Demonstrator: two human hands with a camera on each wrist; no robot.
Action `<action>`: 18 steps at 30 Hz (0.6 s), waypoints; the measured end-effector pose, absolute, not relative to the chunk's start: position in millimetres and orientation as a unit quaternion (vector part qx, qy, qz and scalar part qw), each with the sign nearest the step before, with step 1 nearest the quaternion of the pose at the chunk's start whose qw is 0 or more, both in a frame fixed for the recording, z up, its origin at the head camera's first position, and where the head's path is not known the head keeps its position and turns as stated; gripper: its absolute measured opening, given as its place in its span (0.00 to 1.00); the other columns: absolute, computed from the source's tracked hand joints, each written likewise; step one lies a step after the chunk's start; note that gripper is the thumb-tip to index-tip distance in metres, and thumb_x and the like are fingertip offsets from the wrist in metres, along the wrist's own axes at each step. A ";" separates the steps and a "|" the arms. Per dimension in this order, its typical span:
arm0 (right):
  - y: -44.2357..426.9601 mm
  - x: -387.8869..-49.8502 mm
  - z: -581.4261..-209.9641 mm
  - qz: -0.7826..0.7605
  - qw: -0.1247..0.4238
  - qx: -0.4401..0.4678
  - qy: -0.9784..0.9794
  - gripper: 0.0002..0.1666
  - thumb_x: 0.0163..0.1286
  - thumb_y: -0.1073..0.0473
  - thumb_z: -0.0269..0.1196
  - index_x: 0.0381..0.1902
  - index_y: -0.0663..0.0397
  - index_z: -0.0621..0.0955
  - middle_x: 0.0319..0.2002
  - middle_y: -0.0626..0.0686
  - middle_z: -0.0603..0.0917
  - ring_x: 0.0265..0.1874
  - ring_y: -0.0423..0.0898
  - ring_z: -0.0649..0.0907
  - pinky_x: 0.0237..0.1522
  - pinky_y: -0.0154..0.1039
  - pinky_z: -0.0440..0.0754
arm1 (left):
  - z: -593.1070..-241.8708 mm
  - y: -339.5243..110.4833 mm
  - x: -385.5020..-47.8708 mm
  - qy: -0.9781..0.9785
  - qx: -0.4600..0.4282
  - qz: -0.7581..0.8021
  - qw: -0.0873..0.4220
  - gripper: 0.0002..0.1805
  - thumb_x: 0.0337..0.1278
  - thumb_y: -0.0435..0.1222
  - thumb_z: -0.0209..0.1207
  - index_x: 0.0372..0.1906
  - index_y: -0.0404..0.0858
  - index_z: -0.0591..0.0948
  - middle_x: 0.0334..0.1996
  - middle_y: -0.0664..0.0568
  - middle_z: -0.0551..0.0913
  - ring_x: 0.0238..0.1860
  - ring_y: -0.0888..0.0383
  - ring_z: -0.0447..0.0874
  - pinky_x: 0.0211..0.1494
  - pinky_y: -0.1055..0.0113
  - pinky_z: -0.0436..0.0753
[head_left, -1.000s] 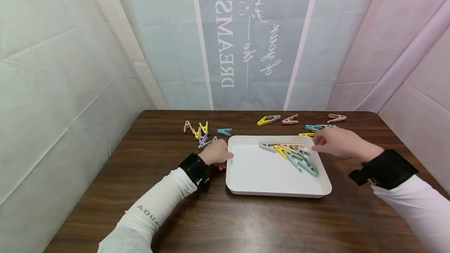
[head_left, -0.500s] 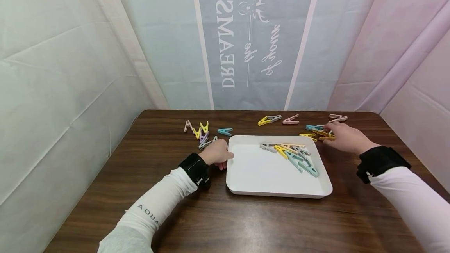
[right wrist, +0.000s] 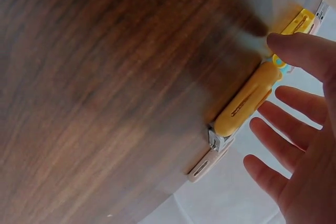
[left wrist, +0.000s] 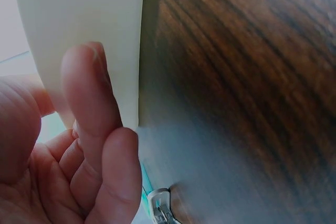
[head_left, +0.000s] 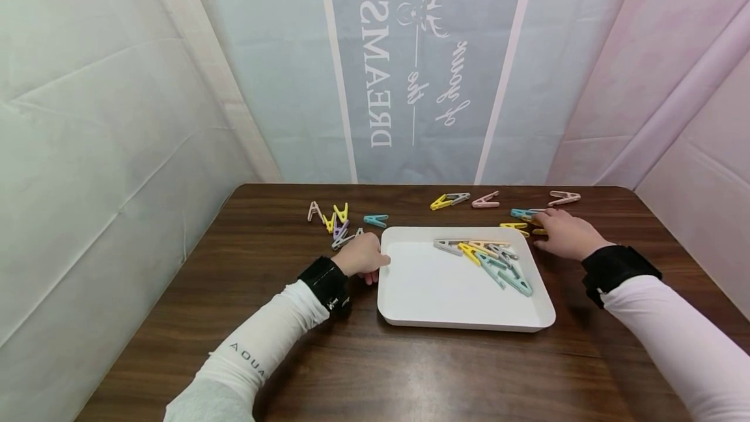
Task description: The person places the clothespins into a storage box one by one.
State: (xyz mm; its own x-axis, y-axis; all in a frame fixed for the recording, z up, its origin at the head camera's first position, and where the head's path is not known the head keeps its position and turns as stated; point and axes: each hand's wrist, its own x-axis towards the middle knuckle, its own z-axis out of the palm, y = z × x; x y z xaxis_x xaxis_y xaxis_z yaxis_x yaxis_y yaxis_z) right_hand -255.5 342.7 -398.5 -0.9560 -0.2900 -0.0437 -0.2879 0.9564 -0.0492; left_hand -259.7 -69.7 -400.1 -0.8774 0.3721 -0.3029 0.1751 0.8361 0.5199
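My left hand pinches the left rim of a white tray. In the left wrist view, fingers lie along the tray's outer wall. My right hand is just past the tray's right back corner, over a small group of clothespins. In the right wrist view its fingers are spread beside an orange clothespin, with nothing held. A yellow clothespin lies near the thumb, and a pink clothespin lies beyond. A blue clothespin sits by the fingertips. Several clothespins lie inside the tray.
Left of the tray lie several clothespins, with a blue clothespin nearby. Along the table's back edge are a yellow clothespin and pink clothespins. A printed curtain hangs behind.
My right hand has moved from above the tray's right edge to the clothespins behind it, then shifted slightly left and toward me. The left hand keeps its hold on the tray.
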 end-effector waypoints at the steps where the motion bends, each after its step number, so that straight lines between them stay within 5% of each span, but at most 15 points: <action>1: 342.7 -255.2 -398.4 -0.021 0.025 -0.146 0.989 0.33 0.59 0.59 0.69 0.56 0.75 0.73 0.53 0.76 0.73 0.55 0.73 0.71 0.51 0.65 0.71 | -399.8 -70.0 -259.5 0.937 0.149 0.248 0.198 0.23 0.63 0.36 0.57 0.10 0.36 0.79 0.08 0.52 0.79 0.10 0.59 0.79 0.15 0.70 0.74; 18: 341.7 -256.6 -396.4 0.005 0.026 -0.172 0.985 0.20 0.59 0.64 0.67 0.46 0.73 0.80 0.43 0.70 0.80 0.47 0.70 0.77 0.41 0.59 0.77 | -400.4 -69.6 -260.2 0.935 0.148 0.252 0.201 0.23 0.64 0.36 0.58 0.11 0.35 0.79 0.08 0.51 0.79 0.10 0.59 0.79 0.15 0.70 0.74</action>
